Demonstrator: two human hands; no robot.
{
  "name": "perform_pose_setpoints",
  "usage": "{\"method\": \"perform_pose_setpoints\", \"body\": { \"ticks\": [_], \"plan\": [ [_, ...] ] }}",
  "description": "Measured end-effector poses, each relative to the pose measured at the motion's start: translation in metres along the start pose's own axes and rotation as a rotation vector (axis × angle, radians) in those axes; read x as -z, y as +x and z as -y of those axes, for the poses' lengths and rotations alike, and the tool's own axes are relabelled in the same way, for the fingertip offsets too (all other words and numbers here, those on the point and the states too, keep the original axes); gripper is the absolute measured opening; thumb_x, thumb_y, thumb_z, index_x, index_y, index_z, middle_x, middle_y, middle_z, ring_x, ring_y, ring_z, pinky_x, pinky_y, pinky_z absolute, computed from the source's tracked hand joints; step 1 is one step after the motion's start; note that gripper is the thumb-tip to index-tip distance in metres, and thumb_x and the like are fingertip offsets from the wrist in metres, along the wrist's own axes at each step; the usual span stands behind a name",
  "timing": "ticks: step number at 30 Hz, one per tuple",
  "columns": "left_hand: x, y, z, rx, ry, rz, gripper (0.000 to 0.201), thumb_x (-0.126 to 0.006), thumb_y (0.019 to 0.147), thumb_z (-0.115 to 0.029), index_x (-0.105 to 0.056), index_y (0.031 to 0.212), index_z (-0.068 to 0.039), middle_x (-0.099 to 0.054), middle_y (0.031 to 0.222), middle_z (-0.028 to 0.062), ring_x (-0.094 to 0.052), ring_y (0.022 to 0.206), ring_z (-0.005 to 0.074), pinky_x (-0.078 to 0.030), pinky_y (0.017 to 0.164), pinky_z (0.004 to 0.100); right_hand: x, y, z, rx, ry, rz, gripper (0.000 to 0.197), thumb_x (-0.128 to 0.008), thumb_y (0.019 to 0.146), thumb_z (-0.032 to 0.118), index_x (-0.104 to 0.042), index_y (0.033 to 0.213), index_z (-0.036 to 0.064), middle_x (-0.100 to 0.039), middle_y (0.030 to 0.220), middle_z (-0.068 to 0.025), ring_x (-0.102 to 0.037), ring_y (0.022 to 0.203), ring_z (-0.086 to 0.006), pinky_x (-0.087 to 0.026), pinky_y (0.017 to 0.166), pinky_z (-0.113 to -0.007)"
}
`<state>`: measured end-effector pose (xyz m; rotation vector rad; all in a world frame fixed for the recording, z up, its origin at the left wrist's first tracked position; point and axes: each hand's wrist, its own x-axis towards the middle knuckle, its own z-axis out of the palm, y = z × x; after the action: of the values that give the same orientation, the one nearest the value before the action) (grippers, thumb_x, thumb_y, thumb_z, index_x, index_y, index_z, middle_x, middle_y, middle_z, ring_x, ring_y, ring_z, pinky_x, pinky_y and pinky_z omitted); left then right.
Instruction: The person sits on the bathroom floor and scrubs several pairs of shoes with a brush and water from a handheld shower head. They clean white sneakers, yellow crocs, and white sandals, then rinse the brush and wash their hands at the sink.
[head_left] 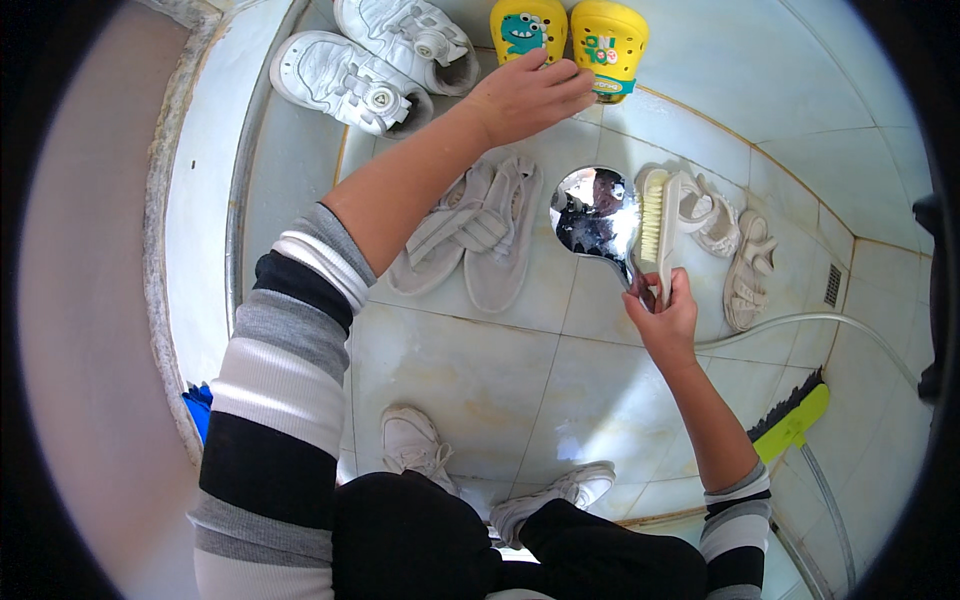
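My left hand (533, 93) reaches to the far side, palm down with its fingers stretched out. Its fingertips overlap the near edge of the left yellow clog (525, 27) and come close to the right yellow clog (608, 45); whether they touch is hard to tell. In my right hand (667, 318) are the handles of a scrub brush (664, 225) with pale bristles and a round, shiny chrome shower head (590, 215). The brush stands on edge, bristles facing the shower head. Under my left forearm lies a pair of greyish-white slippers (497, 240), partly covered.
White sneakers (340, 82) stand at the far left. Pale sandals (748, 275) lie right of the brush. A white hose (835, 318) curves along the right wall. A green broom (795, 420) leans at the right, and something blue (198, 408) shows at the left edge.
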<state>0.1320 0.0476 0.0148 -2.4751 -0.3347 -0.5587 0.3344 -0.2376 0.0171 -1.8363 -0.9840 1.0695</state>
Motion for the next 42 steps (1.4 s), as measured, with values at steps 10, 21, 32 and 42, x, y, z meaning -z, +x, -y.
{"method": "perform_pose_setpoints", "body": {
  "ticks": [10,21,32,42],
  "plan": [
    [0.001,-0.005,0.0,-0.021,-0.013,0.031,0.038,-0.059,0.078,-0.017,-0.058,0.116,-0.02,-0.051,0.118,-0.0024,-0.049,0.101,0.0132,-0.038,0.081,0.0297,0.001,-0.01,-0.005,0.012,-0.136,0.04,0.034,-0.076,0.074,0.009,-0.048,0.094,0.0022,-0.068,0.087,-0.0081,-0.066,0.081,-0.0112,-0.053,0.074,-0.027],
    [0.007,-0.015,0.0,0.039,-0.127,0.032,0.032,-0.062,0.077,-0.017,-0.056,0.108,-0.019,-0.051,0.113,0.0003,-0.051,0.103,0.0162,-0.041,0.082,0.0357,-0.001,-0.023,-0.007,0.114,-0.253,0.092,0.033,-0.076,0.073,0.011,-0.049,0.092,0.0049,-0.069,0.082,-0.0088,-0.069,0.076,-0.019,-0.052,0.07,-0.03],
    [0.056,-0.07,-0.039,0.826,-0.576,-0.014,0.029,-0.07,0.074,-0.015,-0.061,0.101,-0.012,-0.055,0.114,0.0052,-0.055,0.101,0.0251,-0.044,0.082,0.0386,-0.006,-0.028,0.004,0.087,-0.13,0.206,0.036,-0.077,0.072,0.011,-0.049,0.093,0.0047,-0.07,0.083,-0.0098,-0.07,0.077,-0.0224,-0.053,0.071,-0.03],
    [0.115,-0.136,-0.12,0.841,-0.714,0.454,0.068,-0.079,0.066,-0.027,-0.052,0.127,-0.016,-0.049,0.129,0.0049,-0.034,0.128,0.0309,-0.029,0.1,0.0509,-0.019,-0.048,0.011,0.103,-0.381,0.357,0.037,-0.078,0.072,0.013,-0.049,0.094,0.0052,-0.07,0.084,-0.0097,-0.069,0.08,-0.0274,-0.053,0.071,-0.033]
  ]
}}
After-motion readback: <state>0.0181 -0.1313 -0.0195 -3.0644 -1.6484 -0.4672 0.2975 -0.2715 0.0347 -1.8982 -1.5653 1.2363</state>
